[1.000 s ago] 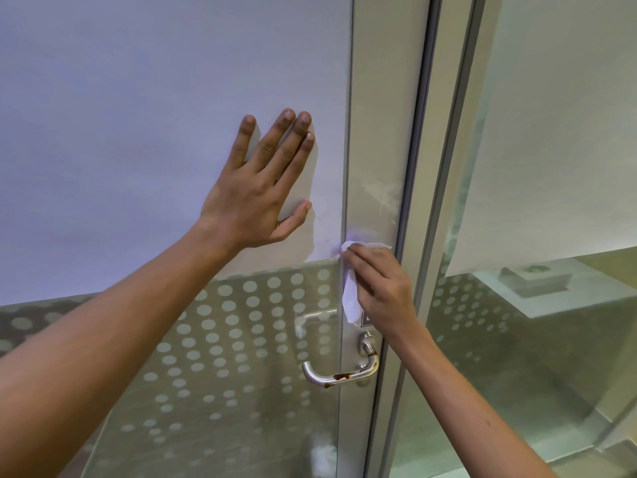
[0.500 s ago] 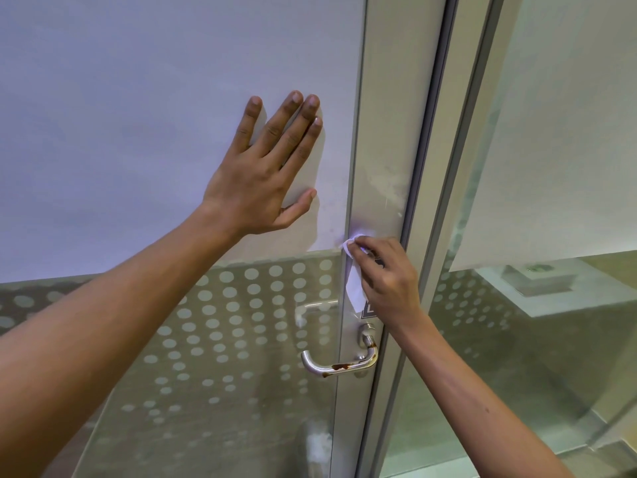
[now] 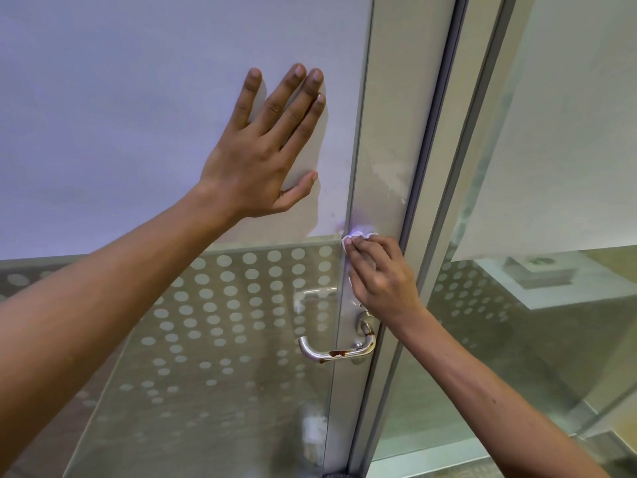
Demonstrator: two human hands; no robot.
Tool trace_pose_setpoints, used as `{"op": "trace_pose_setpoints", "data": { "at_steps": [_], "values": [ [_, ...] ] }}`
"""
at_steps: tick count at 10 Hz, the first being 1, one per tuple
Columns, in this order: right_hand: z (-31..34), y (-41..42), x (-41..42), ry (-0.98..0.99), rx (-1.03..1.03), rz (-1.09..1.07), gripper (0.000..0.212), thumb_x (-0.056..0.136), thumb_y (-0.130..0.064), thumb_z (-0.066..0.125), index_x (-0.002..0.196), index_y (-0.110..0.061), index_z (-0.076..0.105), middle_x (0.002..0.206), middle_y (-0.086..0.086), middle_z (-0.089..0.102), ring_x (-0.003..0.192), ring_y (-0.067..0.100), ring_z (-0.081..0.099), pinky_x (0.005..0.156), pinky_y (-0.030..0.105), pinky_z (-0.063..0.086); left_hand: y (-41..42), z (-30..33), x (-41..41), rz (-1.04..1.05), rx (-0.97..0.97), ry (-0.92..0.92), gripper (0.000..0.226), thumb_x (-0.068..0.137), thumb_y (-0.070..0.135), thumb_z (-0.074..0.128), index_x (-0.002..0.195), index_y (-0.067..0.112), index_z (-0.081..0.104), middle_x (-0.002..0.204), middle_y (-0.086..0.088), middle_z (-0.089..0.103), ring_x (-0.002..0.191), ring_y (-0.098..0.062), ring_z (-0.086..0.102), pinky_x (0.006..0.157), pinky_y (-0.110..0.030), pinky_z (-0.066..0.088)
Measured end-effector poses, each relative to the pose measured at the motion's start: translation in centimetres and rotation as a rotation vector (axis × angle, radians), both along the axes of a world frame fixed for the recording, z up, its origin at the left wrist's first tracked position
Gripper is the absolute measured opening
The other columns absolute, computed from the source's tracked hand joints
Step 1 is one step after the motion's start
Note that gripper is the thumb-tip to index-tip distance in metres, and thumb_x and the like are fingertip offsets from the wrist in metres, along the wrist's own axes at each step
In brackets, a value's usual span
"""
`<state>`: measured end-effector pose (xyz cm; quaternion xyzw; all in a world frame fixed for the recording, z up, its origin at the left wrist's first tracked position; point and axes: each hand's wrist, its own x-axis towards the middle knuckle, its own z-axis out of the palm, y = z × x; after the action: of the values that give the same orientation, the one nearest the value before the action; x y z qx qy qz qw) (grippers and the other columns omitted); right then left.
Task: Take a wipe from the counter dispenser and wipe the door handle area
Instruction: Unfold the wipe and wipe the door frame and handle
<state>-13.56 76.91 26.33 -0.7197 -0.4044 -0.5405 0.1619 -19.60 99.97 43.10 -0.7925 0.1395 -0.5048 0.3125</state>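
Observation:
A glass door has a grey metal stile (image 3: 386, 98) down its right edge. On that stile sits a silver lever handle (image 3: 336, 351) with brown stains on its bar. My right hand (image 3: 381, 274) presses a white wipe (image 3: 356, 236) against the stile just above the handle; only the wipe's top edge shows past my fingertips. My left hand (image 3: 267, 146) lies flat, fingers spread, on the frosted upper pane left of the stile. Whitish smears mark the stile above the wipe.
The lower pane (image 3: 224, 322) carries a dotted film. Right of the door frame (image 3: 458, 167) is a fixed glass panel (image 3: 568, 115) with frosted film, and a pale counter shows through it. The floor lies below.
My right hand has bunched the wipe under its fingers, so less of it hangs down. The view has shifted slightly; my left hand stays pressed on the pane.

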Motion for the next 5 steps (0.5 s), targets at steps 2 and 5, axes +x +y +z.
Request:
{"op": "trace_pose_setpoints", "data": {
  "at_steps": [2, 5],
  "values": [
    [-0.7, -0.5, 0.1, -0.05, -0.025, 0.025, 0.02, 0.091, 0.003, 0.065, 0.109, 0.003, 0.074, 0.102, 0.013, 0.074, 0.095, 0.027, 0.057, 0.091, 0.032, 0.051, -0.1, 0.1, -0.1, -0.002, 0.003, -0.005, 0.082, 0.102, 0.052, 0.032, 0.162, -0.001, 0.015, 0.168, -0.023, 0.016, 0.155, -0.041, 0.016, 0.121, -0.065, 0.011],
    [-2.5, -1.4, -0.7, -0.011, -0.18, 0.008, 0.018, 0.096, -0.003, 0.062, 0.108, 0.0, 0.074, 0.102, 0.008, 0.074, 0.083, 0.023, 0.063, 0.08, 0.03, 0.056, -0.1, 0.1, -0.1, -0.005, -0.001, 0.005, 0.082, 0.102, 0.053, 0.031, 0.162, 0.0, 0.014, 0.168, -0.023, 0.015, 0.155, -0.041, 0.015, 0.121, -0.065, 0.011]
  ]
}}
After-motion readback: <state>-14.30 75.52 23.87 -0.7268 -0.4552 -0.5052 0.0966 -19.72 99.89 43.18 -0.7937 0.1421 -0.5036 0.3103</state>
